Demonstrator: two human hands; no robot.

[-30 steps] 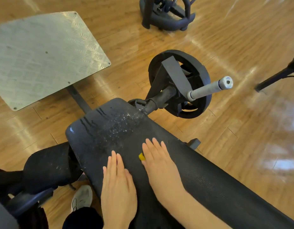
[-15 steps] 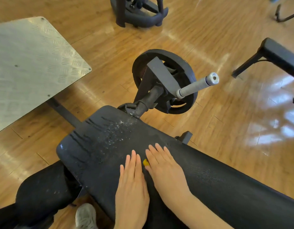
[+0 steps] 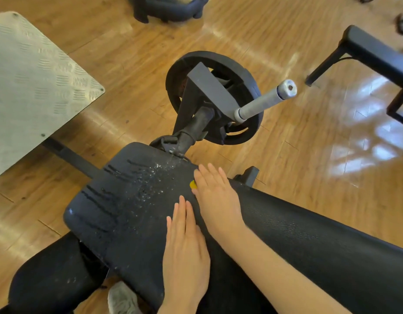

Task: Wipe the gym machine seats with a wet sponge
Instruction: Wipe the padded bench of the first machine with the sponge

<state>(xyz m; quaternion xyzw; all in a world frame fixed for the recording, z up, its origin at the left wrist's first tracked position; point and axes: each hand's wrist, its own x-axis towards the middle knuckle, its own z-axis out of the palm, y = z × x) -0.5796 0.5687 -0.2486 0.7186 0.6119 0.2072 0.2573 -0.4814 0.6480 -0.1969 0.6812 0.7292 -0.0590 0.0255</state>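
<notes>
Right hand has slid the sponge farther up the seat.

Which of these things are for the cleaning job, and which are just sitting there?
For the job:
- black padded seat, wet with drops
- yellow sponge, mostly hidden under the right hand
- left hand, flat on the seat

Just sitting there:
- weight plate
- metal bar
- metal footplate
- another bench
- grey shoe
</notes>
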